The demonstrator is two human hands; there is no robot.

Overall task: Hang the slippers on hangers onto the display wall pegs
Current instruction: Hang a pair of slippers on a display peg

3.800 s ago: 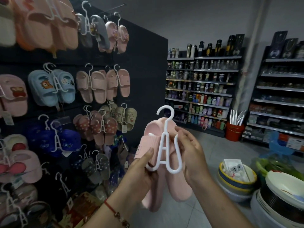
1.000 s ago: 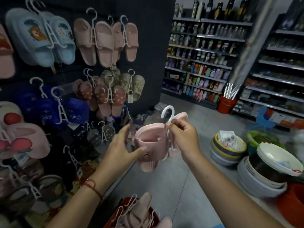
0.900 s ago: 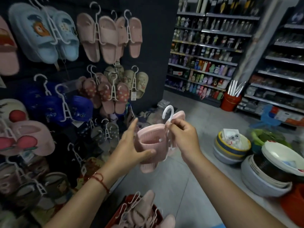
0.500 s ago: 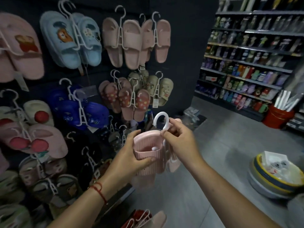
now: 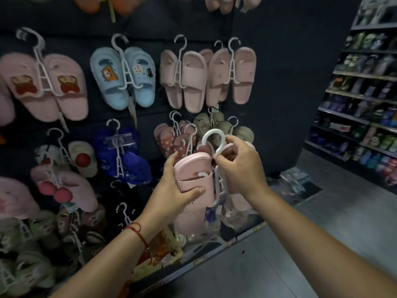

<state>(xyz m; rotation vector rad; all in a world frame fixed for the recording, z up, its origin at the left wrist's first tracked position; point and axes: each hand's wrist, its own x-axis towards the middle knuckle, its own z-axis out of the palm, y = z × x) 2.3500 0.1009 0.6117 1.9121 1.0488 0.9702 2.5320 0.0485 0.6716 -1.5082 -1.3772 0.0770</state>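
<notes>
Readable text: none is showing clearly anywhere in the head view.
Yellow strip (image 5: 199, 258) on the base edge of the display wall (image 5: 279, 82): dark print is showing, too blurred to read.
Red tag (image 5: 341, 127) on the shelf (image 5: 352, 121) at the right: marks are showing, too small to read.
Slippers with bear patches (image 5: 43, 87): pictures only are showing, no letters.

The dark display wall (image 5: 279, 82) carries slipper pairs on white hangers: plain pink ones (image 5: 193, 82) above the grip, blue cartoon ones (image 5: 122, 78) up-left.
</notes>
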